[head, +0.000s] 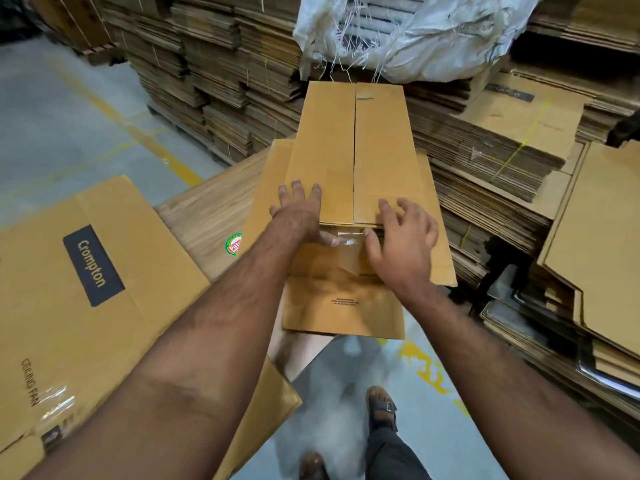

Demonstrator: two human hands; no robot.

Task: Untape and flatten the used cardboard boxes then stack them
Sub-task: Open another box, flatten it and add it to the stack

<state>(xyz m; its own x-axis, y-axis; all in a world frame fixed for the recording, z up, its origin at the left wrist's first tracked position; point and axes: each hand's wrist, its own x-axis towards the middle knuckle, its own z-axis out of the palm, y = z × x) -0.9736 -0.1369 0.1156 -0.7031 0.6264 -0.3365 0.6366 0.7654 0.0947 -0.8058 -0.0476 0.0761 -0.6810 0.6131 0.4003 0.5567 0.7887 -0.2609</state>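
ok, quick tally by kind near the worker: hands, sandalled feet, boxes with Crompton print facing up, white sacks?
Hands: 2, left hand and right hand, both on the box being flattened
Sandalled feet: 2
Crompton box: 1
White sack: 1
Total: 6
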